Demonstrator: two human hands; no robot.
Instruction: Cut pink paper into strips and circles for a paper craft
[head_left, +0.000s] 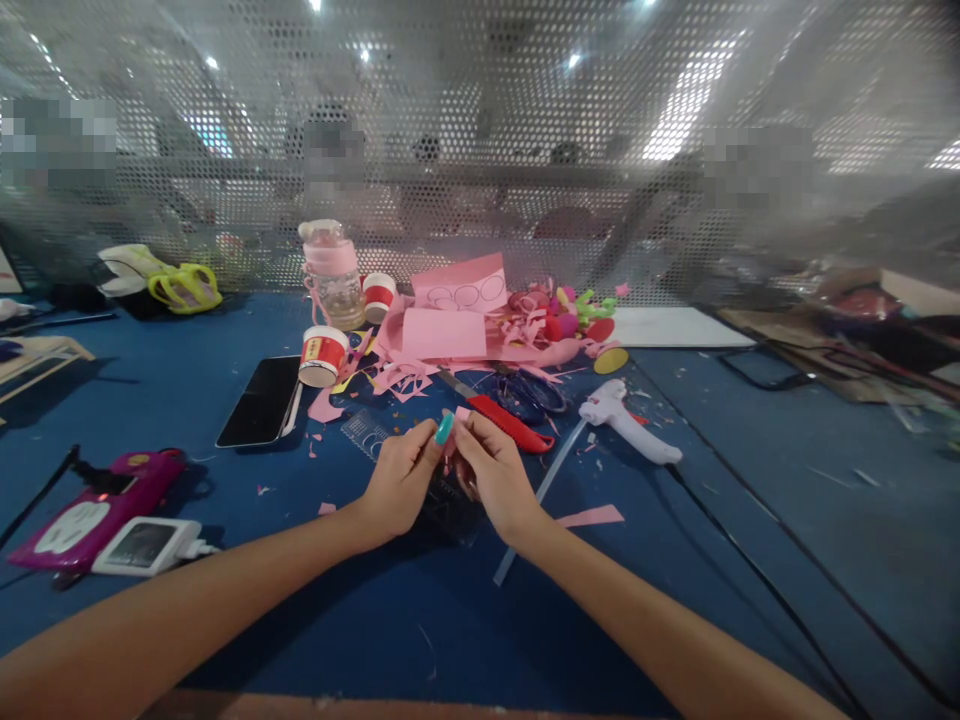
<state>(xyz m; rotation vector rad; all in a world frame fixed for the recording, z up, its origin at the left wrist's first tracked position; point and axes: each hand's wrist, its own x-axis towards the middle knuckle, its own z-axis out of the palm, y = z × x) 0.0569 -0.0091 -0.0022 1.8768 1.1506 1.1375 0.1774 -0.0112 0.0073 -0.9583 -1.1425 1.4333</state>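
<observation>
Together, two hands (448,470) pinch one pink paper scrap (455,428) near two paper cups (322,356).

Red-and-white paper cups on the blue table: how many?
2. One red-and-white paper cup lies tipped beside the black phone; the other red-and-white cup stands by the pink-lidded clear bottle. The pink paper scrap pile may hide more.

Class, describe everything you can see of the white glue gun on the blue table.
The glue gun is white, plastic-looking, lying on its side on the blue table right of the red-handled knife. A black cord runs from its nearer end towards the table's near edge. No hand touches it.
</observation>
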